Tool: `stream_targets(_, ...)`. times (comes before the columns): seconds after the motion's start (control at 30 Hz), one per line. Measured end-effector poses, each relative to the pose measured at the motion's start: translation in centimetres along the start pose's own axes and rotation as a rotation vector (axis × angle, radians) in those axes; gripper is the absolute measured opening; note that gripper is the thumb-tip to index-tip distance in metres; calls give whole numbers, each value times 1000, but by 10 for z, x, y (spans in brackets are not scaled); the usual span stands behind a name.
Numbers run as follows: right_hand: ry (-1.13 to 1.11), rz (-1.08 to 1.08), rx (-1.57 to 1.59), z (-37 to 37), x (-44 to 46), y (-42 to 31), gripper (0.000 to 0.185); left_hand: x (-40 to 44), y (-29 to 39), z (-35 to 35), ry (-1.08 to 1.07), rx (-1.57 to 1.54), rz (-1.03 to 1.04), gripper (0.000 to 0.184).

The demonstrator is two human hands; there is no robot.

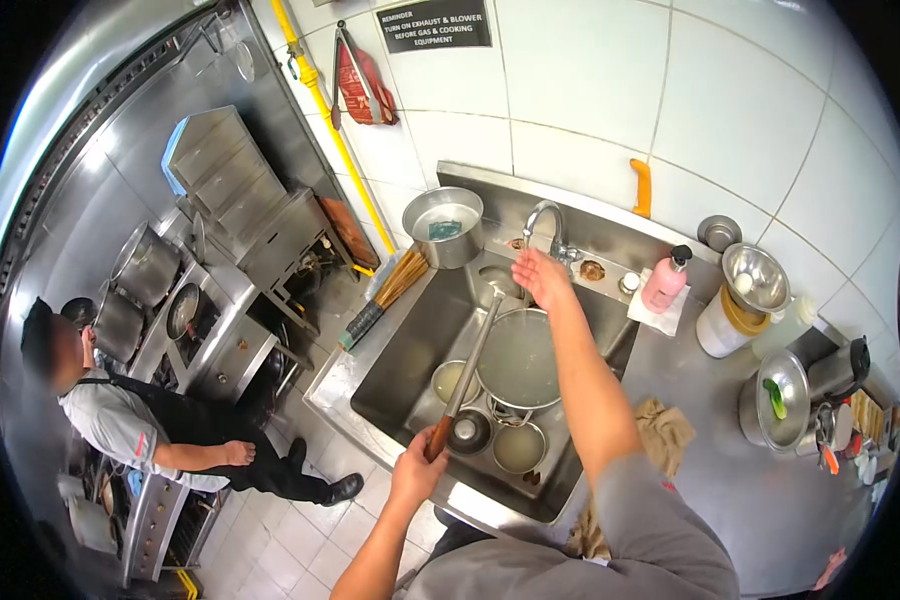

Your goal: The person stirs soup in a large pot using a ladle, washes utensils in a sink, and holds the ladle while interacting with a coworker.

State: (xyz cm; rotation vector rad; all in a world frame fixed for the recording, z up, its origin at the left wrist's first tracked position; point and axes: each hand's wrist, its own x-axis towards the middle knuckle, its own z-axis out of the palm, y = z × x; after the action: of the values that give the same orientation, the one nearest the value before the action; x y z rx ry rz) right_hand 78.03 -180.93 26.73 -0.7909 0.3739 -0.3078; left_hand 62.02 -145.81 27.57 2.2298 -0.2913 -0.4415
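My left hand [417, 474] is wrapped round the wooden grip of a long-handled ladle [472, 352]. Its metal shaft slants up across the sink [380, 385], and its round head lies near the faucet [550, 228]. Beside the faucet spout, my right hand [544, 280] is raised with palm and fingers showing, holding nothing that I can see. Below it in the basin is a large pot [520, 358] of cloudy water. Smaller bowls sit around it, among them a bowl with cloudy liquid [519, 447] and a dark round one [469, 431].
A metal pot [443, 228] and a stick brush [390, 292] stand on the sink's left rim. On the right are a pink pump bottle [662, 284], a cloth [663, 432] and metal bowls [773, 400]. A co-worker [160, 430] stands left at the stoves [232, 350].
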Motion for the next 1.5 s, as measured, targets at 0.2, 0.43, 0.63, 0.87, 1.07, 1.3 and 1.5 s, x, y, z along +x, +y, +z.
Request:
stream_targets(0.2,-405,212,-430,33,13,-18,22,8,-18,20,61,-101,52,45)
stream_targets(0.43,127,99,-874,4,11,14,31,28,-7,56,73,-210,113,41)
stream_targets(0.63,85,2,-85,-2,29,24,34,39,-13,89,10,-302,266,35)
stream_targets(0.87,22,161,79,18,-46,79,28,44,29,70,-214,-744,-49,33)
stream_targets(1.07,1,343,-122,27,-134,122,20,55,28,69,-73,-631,26,28)
stream_targets(1.3,154,14,-124,8,-37,68,23,6,21,55,-315,-769,-143,31)
stream_targets(1.5,180,5,-370,9,-25,70,35,-17,-9,31,-524,-1217,-409,27)
